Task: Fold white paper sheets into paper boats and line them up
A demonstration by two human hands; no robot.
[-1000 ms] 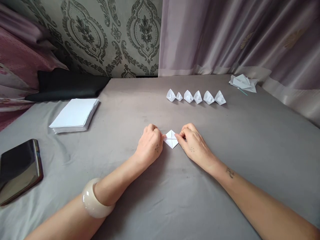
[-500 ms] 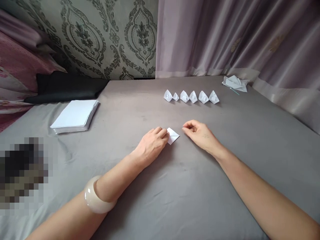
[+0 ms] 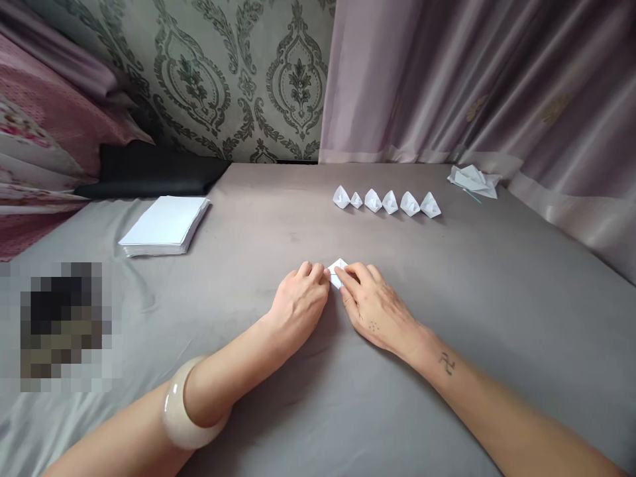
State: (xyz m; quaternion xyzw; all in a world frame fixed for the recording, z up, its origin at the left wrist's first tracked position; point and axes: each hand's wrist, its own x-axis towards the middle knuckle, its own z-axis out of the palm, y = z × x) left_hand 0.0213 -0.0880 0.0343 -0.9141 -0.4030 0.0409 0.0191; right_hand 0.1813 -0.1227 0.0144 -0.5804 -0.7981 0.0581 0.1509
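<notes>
A small white folded paper (image 3: 340, 263), diamond-shaped with crease lines crossing on its face, lies flat on the grey cloth between my hands. My left hand (image 3: 299, 299) pinches its left corner, fingers curled. From the right, my right hand (image 3: 373, 301) presses on it, the index finger over its face and the thumb at its lower edge. Its right part is hidden under those fingers. Farther back, several white folded paper boats (image 3: 372, 201) stand in a row, one much smaller than the others.
A stack of white paper (image 3: 166, 222) lies at the left. Near the curtain at the back right is a pile of loose white paper (image 3: 473, 179) with a thin bluish stick (image 3: 472, 196). A black cloth (image 3: 159, 171) lies back left; a blurred-out dark object (image 3: 62, 324) sits front left.
My right hand left the folded paper, then came back in from the right and now presses on its face. My left hand covered more of the paper midway and now grips its left corner.
</notes>
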